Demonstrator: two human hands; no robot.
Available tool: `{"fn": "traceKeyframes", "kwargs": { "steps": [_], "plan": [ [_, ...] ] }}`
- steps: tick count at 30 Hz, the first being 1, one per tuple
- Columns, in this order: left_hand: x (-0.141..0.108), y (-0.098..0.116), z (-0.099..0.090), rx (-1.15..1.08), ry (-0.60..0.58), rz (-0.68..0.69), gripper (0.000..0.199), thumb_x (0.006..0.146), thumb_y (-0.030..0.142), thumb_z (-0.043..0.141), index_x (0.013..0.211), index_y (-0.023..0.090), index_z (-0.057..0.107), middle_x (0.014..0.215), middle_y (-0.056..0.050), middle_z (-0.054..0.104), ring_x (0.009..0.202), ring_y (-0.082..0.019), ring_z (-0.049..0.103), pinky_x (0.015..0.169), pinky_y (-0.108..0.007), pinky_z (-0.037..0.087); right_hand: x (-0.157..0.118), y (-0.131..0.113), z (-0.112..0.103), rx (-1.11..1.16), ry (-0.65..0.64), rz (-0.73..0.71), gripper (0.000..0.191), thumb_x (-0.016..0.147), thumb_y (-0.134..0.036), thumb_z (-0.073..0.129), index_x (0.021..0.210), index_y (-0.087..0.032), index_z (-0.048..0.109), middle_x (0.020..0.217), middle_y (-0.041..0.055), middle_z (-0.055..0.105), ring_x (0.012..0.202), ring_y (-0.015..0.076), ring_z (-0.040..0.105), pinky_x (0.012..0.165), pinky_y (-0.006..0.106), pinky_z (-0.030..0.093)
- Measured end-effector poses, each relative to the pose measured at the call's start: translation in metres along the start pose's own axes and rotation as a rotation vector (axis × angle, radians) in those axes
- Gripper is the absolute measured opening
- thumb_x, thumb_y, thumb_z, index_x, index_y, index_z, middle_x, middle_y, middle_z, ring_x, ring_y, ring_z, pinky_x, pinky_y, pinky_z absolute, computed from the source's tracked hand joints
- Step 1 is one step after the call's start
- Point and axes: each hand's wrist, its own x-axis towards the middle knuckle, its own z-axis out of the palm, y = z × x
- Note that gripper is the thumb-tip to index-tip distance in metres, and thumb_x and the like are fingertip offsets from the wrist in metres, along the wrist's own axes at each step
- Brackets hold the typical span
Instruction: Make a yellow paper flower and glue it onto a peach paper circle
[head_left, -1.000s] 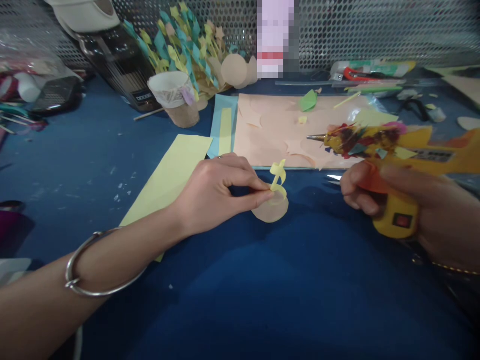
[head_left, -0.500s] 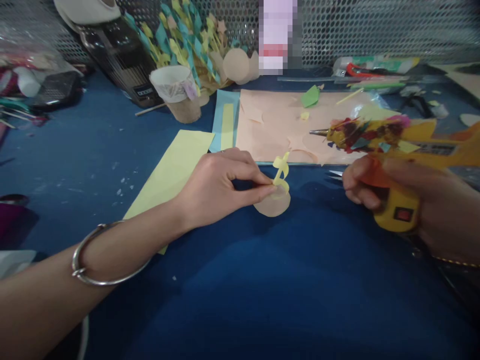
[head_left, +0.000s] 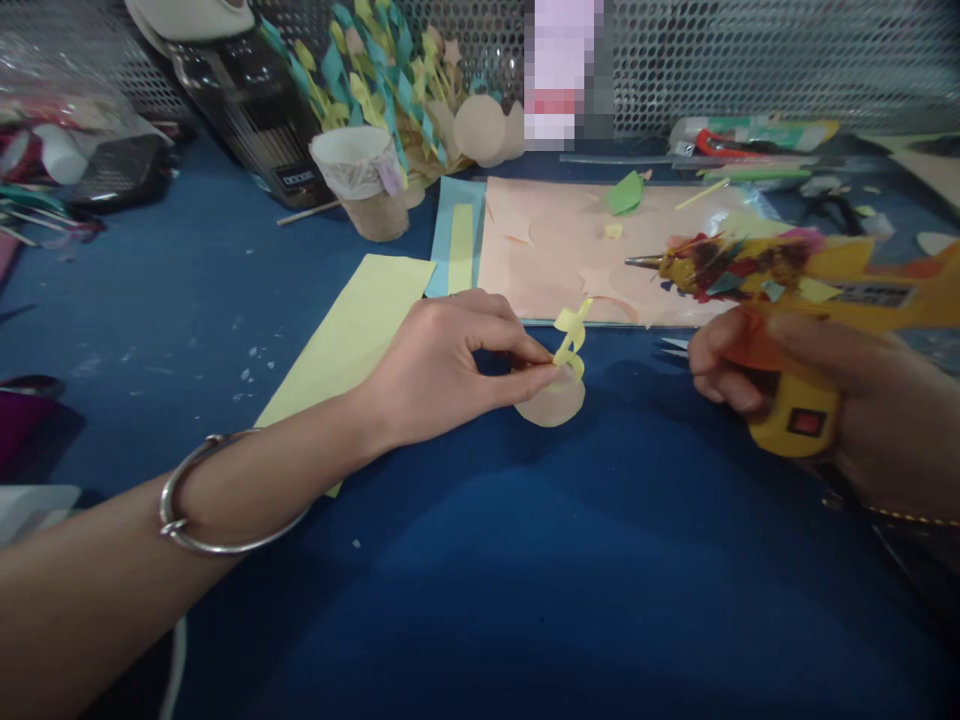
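Observation:
My left hand (head_left: 465,370) pinches a small yellow curled paper piece (head_left: 574,330) between thumb and forefinger. Under it, a pale paper disc (head_left: 553,402) shows by the fingertips; whether the two are joined I cannot tell. In my right hand (head_left: 870,400) is a yellow glue gun (head_left: 806,415), its fingers wrapped round the handle near the orange trigger. Scraps of coloured paper stick to the gun's front, and its metal nozzle points left, apart from the yellow piece. Metal tips (head_left: 675,346), perhaps of scissors, poke out beside the right fingers.
A yellow sheet (head_left: 352,340) lies under my left forearm. Peach paper (head_left: 547,255) with scraps lies ahead. Behind stand a paper-wrapped cup (head_left: 367,190), a dark bottle (head_left: 247,110) and a bunch of paper decorations (head_left: 382,70), before a mesh panel (head_left: 690,60).
The view has shifted slightly. The yellow curled piece leans a little further right in my left fingers. My right hand keeps the glue gun in nearly the same place.

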Motion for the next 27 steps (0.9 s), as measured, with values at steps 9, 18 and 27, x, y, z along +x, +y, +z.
{"fn": "traceKeyframes", "kwargs": {
  "steps": [9, 18, 27],
  "plan": [
    [-0.0001, 0.0022, -0.0006, 0.013, 0.004, -0.010, 0.008, 0.076, 0.023, 0.069, 0.077, 0.016, 0.073, 0.072, -0.004, 0.068, 0.067, -0.012, 0.062, 0.060, -0.022, 0.049, 0.0018, -0.0022, 0.0006, -0.009, -0.001, 0.003, 0.023, 0.078, -0.040, 0.058, 0.068, -0.020, 0.063, 0.060, 0.0010, 0.054, 0.051, 0.0091, 0.047, 0.046, 0.020, 0.037],
    [-0.0009, 0.0008, 0.0006, 0.056, 0.022, 0.053, 0.008, 0.077, 0.022, 0.068, 0.074, 0.017, 0.072, 0.072, -0.003, 0.069, 0.069, -0.013, 0.063, 0.063, -0.022, 0.049, 0.0011, -0.0007, -0.0007, -0.004, 0.004, 0.011, 0.022, 0.078, -0.039, 0.058, 0.069, -0.020, 0.063, 0.063, 0.0010, 0.055, 0.051, 0.0089, 0.048, 0.047, 0.021, 0.038],
    [-0.0006, 0.0001, 0.0008, 0.071, 0.030, 0.068, 0.008, 0.077, 0.023, 0.067, 0.076, 0.018, 0.072, 0.073, -0.003, 0.070, 0.070, -0.014, 0.063, 0.063, -0.023, 0.050, 0.0012, -0.0014, 0.0007, -0.015, -0.011, -0.019, 0.023, 0.081, -0.039, 0.056, 0.069, -0.020, 0.063, 0.056, 0.0003, 0.052, 0.050, 0.0097, 0.047, 0.047, 0.021, 0.037]
  ]
}}
